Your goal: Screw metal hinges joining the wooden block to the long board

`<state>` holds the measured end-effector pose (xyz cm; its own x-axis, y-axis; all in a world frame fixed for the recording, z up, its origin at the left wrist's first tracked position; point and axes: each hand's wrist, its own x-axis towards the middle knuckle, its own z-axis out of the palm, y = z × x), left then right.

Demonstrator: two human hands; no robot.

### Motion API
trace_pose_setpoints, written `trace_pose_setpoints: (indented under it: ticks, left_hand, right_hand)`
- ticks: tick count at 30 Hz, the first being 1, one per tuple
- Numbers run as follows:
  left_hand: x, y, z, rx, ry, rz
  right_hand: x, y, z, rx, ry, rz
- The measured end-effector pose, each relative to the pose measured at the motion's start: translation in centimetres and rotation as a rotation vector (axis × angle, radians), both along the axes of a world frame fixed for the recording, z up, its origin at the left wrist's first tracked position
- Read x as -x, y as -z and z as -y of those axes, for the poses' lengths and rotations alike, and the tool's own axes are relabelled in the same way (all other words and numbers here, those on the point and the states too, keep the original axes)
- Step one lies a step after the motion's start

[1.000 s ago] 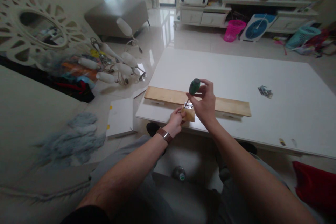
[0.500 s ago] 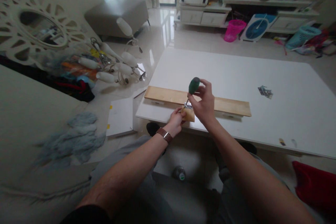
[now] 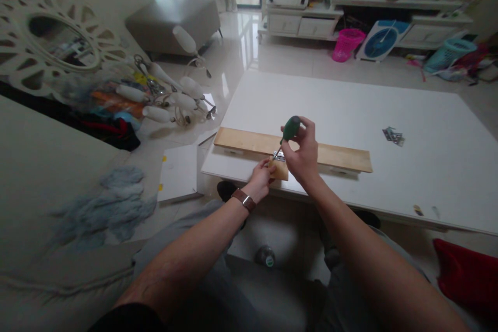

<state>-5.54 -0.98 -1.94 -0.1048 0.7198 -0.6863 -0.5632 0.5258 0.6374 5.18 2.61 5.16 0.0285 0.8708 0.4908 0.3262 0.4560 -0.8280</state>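
In my right hand [image 3: 303, 153] is a green-handled screwdriver [image 3: 291, 128], tilted with its shaft running down to a metal hinge [image 3: 278, 155]. The hinge lies where a small wooden block [image 3: 280, 171] meets a long wooden board [image 3: 342, 157]. My left hand [image 3: 262, 176], with a brown watch strap at the wrist, pinches the left side of the small block. The long board rests along the near part of a white table [image 3: 311, 98], raised on low white supports. The screwdriver's tip is too small to make out clearly.
A little pile of metal hinges [image 3: 392, 136] lies on the table to the right. Near its front edge is a small dark-and-tan piece [image 3: 418, 210]. A white box [image 3: 179, 171] and a chandelier [image 3: 175, 98] are at the left; red cloth [image 3: 467, 280] is at the lower right.
The screwdriver's handle has leaned a little to the right, and the fingers of my right hand have shifted around it. My left hand and the block look unmoved.
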Motion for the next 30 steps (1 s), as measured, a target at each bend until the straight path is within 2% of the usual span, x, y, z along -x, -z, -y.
trace_pose_setpoints:
  ticks: [11, 16, 23, 30]
  left_hand:
    - [0.04, 0.17, -0.12, 0.016, 0.016, -0.012]
    - [0.09, 0.34, -0.1, 0.006, 0.024, -0.014]
    - [0.13, 0.61, -0.13, 0.001, 0.025, -0.015]
    - [-0.02, 0.03, -0.04, 0.007, 0.003, 0.001]
  right_hand:
    - [-0.05, 0.04, -0.18, 0.044, 0.068, -0.072]
    - [0.18, -0.26, -0.06, 0.015, 0.04, -0.092]
    - [0.04, 0.4, -0.46, -0.023, 0.059, -0.073]
    - [0.13, 0.1, -0.31, -0.034, 0.029, -0.063]
